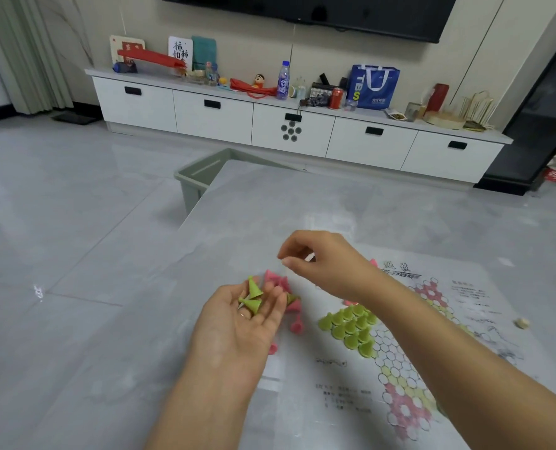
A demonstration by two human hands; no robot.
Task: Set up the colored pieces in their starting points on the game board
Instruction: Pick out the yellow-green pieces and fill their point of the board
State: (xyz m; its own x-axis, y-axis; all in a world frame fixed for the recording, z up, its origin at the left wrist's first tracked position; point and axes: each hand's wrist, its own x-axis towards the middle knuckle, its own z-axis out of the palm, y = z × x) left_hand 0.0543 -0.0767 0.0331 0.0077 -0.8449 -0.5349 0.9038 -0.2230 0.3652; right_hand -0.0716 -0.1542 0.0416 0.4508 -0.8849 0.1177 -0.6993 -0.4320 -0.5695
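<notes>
**Green pieces fill one point of the board as hands work above the table**

Hands meet over a pale grey table (302, 203) where a paper game board (396, 362), printed with a hexagon star, lies flat toward the right. The left hand (237, 329) is turned palm up and cupped, fingers loosely spread, cradling three green cone pieces (253, 295) that lie on their sides across the base of the fingers. The right hand (318, 258) reaches in from the right, above the table and just beyond the left fingertips; its thumb and forefinger are drawn close in a narrow pinch, and whether anything sits between them cannot be told from this view.

On the board, a tight cluster of green pieces (351, 326) stands upright in the star's left point, packed base to base in a triangle. Loose pink pieces (279, 280) lie scattered on the table just beyond and beside the left hand, partly hidden behind its fingers; one more (296, 327) lies tipped over between that hand and the green cluster. The board's near point is printed pink (406, 410) and holds no pieces.

Past the table's far corner a grey-green bin (195, 180) sits on the tiled floor. A white cabinet (270, 125) runs along the wall, crowded with bottles, a blue bag (374, 86) and other items.
</notes>
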